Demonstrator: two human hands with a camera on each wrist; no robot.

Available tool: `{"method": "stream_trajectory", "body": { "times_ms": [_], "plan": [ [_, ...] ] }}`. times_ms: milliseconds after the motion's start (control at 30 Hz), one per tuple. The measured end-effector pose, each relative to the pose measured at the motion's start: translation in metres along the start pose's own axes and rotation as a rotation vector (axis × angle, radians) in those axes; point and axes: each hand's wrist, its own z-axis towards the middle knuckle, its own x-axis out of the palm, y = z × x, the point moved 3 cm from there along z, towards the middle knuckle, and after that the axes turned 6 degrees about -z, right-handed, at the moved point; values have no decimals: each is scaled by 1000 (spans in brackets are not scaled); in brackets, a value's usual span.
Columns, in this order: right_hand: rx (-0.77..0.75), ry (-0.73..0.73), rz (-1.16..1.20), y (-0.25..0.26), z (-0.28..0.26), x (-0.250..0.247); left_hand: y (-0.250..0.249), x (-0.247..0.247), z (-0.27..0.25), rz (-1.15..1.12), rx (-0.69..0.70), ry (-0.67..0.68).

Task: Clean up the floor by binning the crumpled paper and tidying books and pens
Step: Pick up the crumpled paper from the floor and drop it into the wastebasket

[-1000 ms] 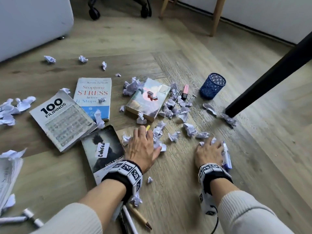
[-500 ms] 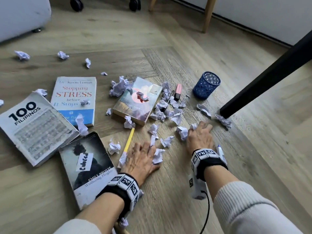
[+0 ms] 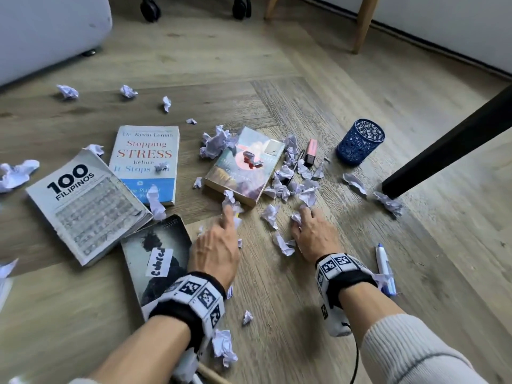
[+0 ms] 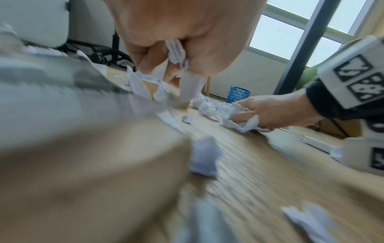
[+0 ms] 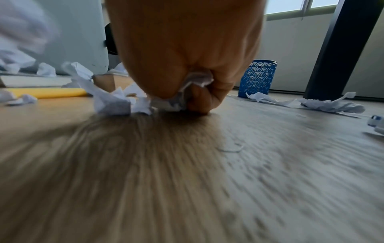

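Crumpled paper scraps [image 3: 282, 187] litter the wooden floor around four books: "100 Filipinos" [image 3: 88, 206], "Stopping Stress" [image 3: 146, 162], a pastel-cover book [image 3: 246, 167] and a dark book [image 3: 155, 253]. My left hand [image 3: 230, 220] reaches to the pastel book's near corner; the left wrist view shows paper [image 4: 175, 52] bunched in its curled fingers. My right hand [image 3: 300, 217] is low on the floor and grips a paper wad [image 5: 197, 78]. A pink highlighter [image 3: 310, 152], a white-and-blue pen [image 3: 383, 268] and a yellow pen [image 5: 47, 92] lie on the floor.
A blue mesh pen holder [image 3: 360, 141] stands at the right, beside a slanting black table leg [image 3: 448, 142]. White furniture [image 3: 50, 31] fills the back left. A wooden chair leg [image 3: 363, 23] and castor wheels [image 3: 151, 9] stand at the back. More scraps lie near my left wrist [image 3: 224, 347].
Both hands have slid forward across the floor toward the pastel book, gathering scraps. The right hand left the white-and-blue pen behind and its fingers have curled round paper.
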Motion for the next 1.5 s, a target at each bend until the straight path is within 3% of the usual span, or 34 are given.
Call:
{"method": "stream_trajectory", "body": {
  "times_ms": [67, 167, 300, 433, 567, 700, 800, 833, 867, 1067, 1200, 1367, 1500],
  "plan": [
    [38, 11, 127, 1, -1, -4, 17, -2, 3, 104, -2, 40],
    [4, -87, 194, 11, -1, -15, 34, -1, 1, 135, 19, 82],
    [-185, -86, 84, 42, 4, -9, 35, -1, -5, 265, 145, 82],
    [-209, 13, -98, 61, -3, 3, 32, -3, -6, 322, 193, 148],
    [-213, -41, -19, 63, -7, 4, 40, -3, -7, 233, 220, 159],
    [-158, -18, 130, 54, -23, 1, 43, -10, -16, 104, 223, 75],
    [-131, 1, 290, 71, -28, -13, 48, -30, -22, 102, 179, 94],
    [-186, -12, 339, 84, -32, -21, 54, -41, -27, 116, 152, 75],
    [-296, -38, 397, 128, -39, -44, 76, -79, -43, 147, 82, -6],
    [-365, -74, 686, 186, -48, -87, 90, -151, -62, 32, 19, 7],
    [-650, 58, 777, 319, -89, -146, 166, -260, -122, 66, -158, -116],
    [-1088, 185, 753, 477, -187, -214, 241, -379, -252, 132, -428, -247],
    [-1361, 310, 776, 569, -293, -243, 275, -430, -377, 251, -705, -131]
  ]
}}
